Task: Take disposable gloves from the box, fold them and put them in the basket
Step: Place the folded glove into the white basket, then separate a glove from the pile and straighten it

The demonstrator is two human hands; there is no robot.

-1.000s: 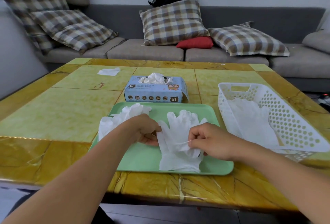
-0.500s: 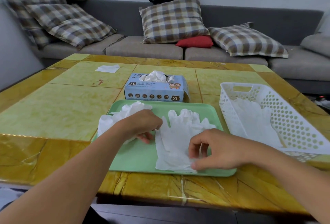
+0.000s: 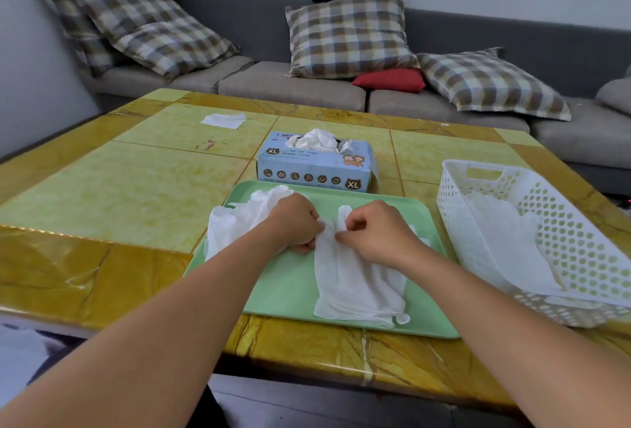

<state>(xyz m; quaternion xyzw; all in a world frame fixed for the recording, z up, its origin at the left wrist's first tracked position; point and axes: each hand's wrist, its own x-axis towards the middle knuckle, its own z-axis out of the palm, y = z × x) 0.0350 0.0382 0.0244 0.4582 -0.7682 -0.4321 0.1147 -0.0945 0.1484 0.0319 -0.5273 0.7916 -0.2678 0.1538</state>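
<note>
My left hand (image 3: 295, 223) and right hand (image 3: 372, 233) each pinch the finger end of a white glove (image 3: 355, 284) lying flat on the green tray (image 3: 273, 291). I should fold it evenly toward the cuff, then carry it to the basket (image 3: 580, 257) on my right

Between your hands and the glove box (image 3: 316, 163) the far strip of the green tray (image 3: 368, 202) lies bare, so you can reach straight ahead over it, while the crumpled gloves (image 3: 239, 223) fill the tray's left end beside your left hand (image 3: 293, 223). To your right, the white basket (image 3: 546, 240) stands just beside the tray with its near wall (image 3: 454, 223) raised in the way. The left half of the table (image 3: 119, 188) holds only a white sheet (image 3: 223, 119) near its far edge.
</note>
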